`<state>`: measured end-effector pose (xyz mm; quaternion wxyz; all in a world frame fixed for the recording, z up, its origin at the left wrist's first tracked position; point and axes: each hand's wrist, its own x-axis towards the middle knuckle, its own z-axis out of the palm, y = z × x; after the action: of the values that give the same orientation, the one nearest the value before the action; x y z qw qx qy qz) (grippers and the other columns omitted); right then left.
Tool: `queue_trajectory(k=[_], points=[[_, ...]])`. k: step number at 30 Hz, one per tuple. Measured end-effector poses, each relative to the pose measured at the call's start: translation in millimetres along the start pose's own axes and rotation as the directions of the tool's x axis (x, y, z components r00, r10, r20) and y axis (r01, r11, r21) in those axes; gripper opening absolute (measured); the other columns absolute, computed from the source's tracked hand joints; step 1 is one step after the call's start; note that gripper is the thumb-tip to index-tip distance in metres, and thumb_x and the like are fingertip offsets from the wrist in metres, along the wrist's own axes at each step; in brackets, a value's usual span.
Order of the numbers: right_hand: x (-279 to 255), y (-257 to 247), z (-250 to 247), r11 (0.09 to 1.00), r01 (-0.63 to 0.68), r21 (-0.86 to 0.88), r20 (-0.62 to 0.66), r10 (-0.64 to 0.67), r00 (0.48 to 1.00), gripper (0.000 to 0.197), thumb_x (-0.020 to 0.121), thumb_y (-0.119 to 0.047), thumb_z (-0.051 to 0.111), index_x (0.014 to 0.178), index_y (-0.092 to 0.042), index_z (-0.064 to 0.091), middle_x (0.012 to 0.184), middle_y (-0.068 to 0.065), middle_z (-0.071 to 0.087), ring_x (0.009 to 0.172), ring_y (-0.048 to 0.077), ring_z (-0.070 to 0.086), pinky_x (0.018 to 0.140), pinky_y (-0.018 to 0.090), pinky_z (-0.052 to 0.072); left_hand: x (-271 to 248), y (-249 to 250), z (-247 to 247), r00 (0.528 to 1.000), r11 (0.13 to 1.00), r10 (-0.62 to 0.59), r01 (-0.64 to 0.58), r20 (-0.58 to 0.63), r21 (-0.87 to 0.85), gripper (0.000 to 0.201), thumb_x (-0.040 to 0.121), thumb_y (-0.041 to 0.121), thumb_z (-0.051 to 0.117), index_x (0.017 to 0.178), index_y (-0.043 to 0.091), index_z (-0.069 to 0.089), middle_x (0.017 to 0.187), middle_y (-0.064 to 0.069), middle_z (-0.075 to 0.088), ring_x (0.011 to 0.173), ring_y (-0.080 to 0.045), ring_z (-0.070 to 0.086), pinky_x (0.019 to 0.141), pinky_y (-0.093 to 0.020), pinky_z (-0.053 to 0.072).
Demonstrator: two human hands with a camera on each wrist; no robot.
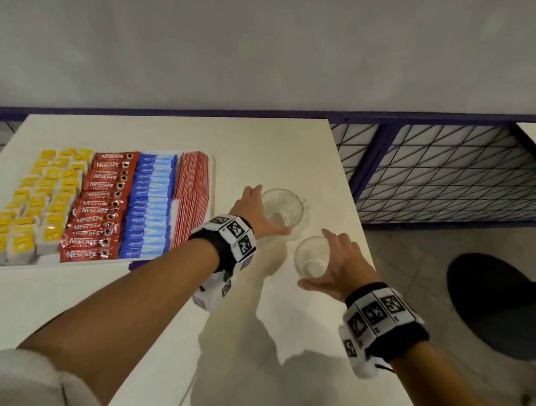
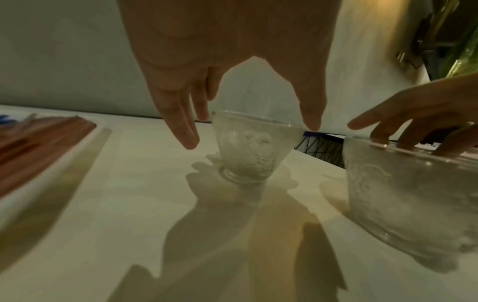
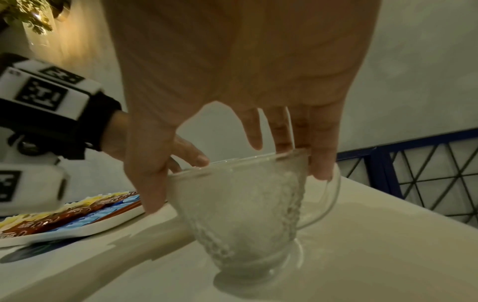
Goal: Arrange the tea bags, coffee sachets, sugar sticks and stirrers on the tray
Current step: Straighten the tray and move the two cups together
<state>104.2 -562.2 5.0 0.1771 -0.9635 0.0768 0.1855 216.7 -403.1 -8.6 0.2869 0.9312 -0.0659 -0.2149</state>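
On the left of the table a white tray (image 1: 212, 173) holds rows of yellow tea bags (image 1: 38, 205), red coffee sachets (image 1: 101, 207), blue sugar sticks (image 1: 150, 207) and red-striped stirrers (image 1: 191, 197). Two empty glass cups stand to its right. My left hand (image 1: 267, 210) (image 2: 252, 130) spans the far cup (image 1: 287, 204) (image 2: 248, 149) with straight fingers. Its thumb touches the rim, and the fingers stand just clear on the other side. My right hand (image 1: 323, 260) (image 3: 220, 175) holds the near cup (image 1: 310, 259) (image 3: 240, 214) from above, thumb and fingers on its rim.
The table's right edge (image 1: 354, 215) runs close behind both cups. Past it stand a blue railing with wire mesh (image 1: 437, 173) and a dark round stool (image 1: 500, 308). A purple object (image 1: 138, 263) peeks from under the tray's near corner.
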Motion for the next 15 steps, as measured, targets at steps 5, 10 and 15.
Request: queue_trajectory(k=[5,10,15], points=[[15.3,-0.5,-3.6,0.999,0.044,0.029,0.009,-0.044,0.999,0.108,0.068,-0.049,0.074,0.147,-0.017,0.007,0.138,0.003,0.028,0.126,0.022,0.029,0.100,0.032,0.035,24.4,-1.3,0.6,0.997,0.996,0.074,-0.075,0.022,0.047,0.104,0.067,0.045,0.079,0.146,0.011,0.019,0.142,-0.004,0.029,0.128,-0.021,0.041,0.103,-0.031,0.037],[30.5,-10.8,-5.2,0.994,0.103,0.035,0.005,-0.103,0.995,0.108,0.068,-0.053,0.072,0.146,-0.018,0.006,0.138,0.001,0.027,0.125,0.018,0.030,0.100,0.027,0.035,60.1,-17.8,-40.6,0.995,0.980,0.093,-0.098,0.040,0.175,0.102,0.069,0.043,0.078,0.146,0.011,0.020,0.143,-0.005,0.023,0.130,-0.022,0.038,0.106,-0.030,0.034],[54.2,-32.1,-4.1,0.987,0.150,0.062,-0.005,-0.150,0.989,0.108,0.069,-0.051,0.071,0.147,-0.018,0.005,0.138,0.000,0.026,0.126,0.018,0.028,0.100,0.026,0.034,100.4,-31.2,-83.8,0.995,0.973,0.054,-0.072,0.086,0.221,0.103,0.071,0.037,0.078,0.149,0.011,0.015,0.149,-0.003,0.017,0.130,-0.022,0.039,0.105,-0.027,0.032]])
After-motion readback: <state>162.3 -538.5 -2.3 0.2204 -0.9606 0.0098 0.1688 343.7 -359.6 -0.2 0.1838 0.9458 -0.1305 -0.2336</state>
